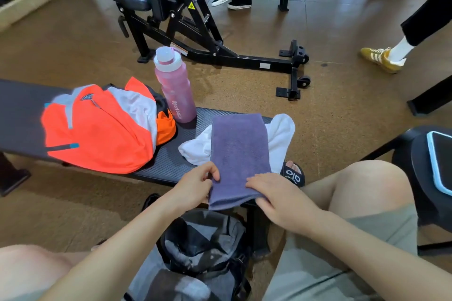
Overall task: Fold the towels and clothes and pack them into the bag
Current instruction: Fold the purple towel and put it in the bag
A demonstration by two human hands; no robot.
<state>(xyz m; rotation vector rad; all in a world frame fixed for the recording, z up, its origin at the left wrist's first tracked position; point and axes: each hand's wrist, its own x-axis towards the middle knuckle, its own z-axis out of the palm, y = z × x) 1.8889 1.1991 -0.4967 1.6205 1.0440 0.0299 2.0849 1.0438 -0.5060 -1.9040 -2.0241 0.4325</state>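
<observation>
Both hands' grip — L [195, 184] & R [276, 199] — pinching purple towel [238, 151].

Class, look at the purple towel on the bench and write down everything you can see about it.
The purple towel is a soft, finely textured cloth, folded into a long flat strip. It lies on the black bench, across a white towel that shows on both sides of it, and its near end hangs over the bench edge above the open bag. The left hand pinches its near left edge; the right hand rests on its near right corner, thumb tucked under the hem.
</observation>
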